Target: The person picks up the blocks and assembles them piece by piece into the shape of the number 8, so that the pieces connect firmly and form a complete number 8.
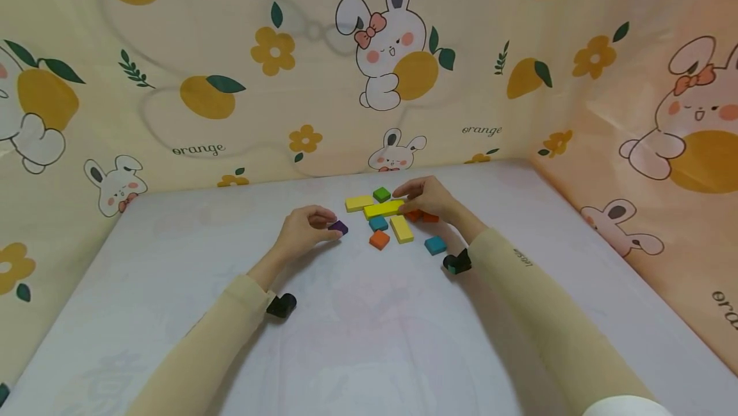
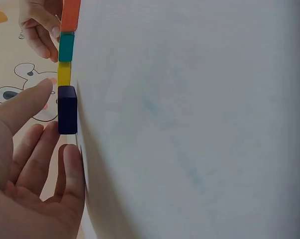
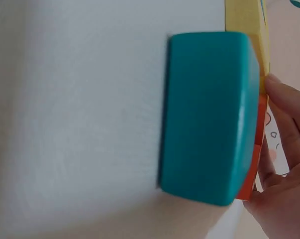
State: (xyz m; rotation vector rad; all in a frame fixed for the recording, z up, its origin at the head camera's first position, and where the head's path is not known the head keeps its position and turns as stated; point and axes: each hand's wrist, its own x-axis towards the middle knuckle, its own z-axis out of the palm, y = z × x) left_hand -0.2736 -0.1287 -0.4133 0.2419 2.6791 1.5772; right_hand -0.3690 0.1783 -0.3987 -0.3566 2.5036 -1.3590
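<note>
Near the middle of the table my left hand (image 1: 301, 231) is around a small purple block (image 1: 340, 227), thumb and fingers spread. In the left wrist view that block (image 2: 67, 110) stands on the table, with a small gap between it and the thumb. My right hand (image 1: 434, 199) pinches the right end of a long yellow block (image 1: 380, 210), thumb in front and fingers behind. The right wrist view shows the thumb at a yellow edge, while a teal block (image 3: 207, 117) covers much of what lies beyond.
Left of the long block lies a yellow block (image 1: 359, 203); a green block (image 1: 382, 194) lies behind. In front are a blue block (image 1: 378, 224), an orange block (image 1: 379, 240) and another yellow block (image 1: 401, 229). Orange pieces (image 1: 429, 217) sit partly under my right hand.
</note>
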